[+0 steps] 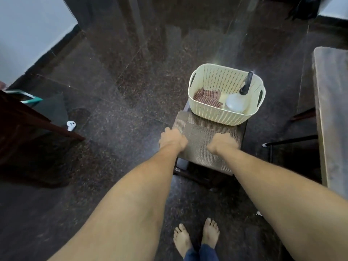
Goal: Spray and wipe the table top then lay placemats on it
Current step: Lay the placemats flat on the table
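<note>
A brown woven placemat [199,135] lies on a small dark stool under a cream basket [211,114]. My left hand [172,139] grips the mat's left edge, and my right hand [224,143] holds it near its right side, fingers curled under. Inside the basket lie a red checked cloth [207,97] and a clear spray bottle [237,102] with a black trigger head. The grey table top [331,102] runs along the right edge of the view.
The floor is dark polished stone. A dark wooden piece of furniture [28,129] stands at the left with a white controller [71,125] on the floor beside it. A black chair leg [290,142] sticks out near the table. My bare feet [195,236] are below.
</note>
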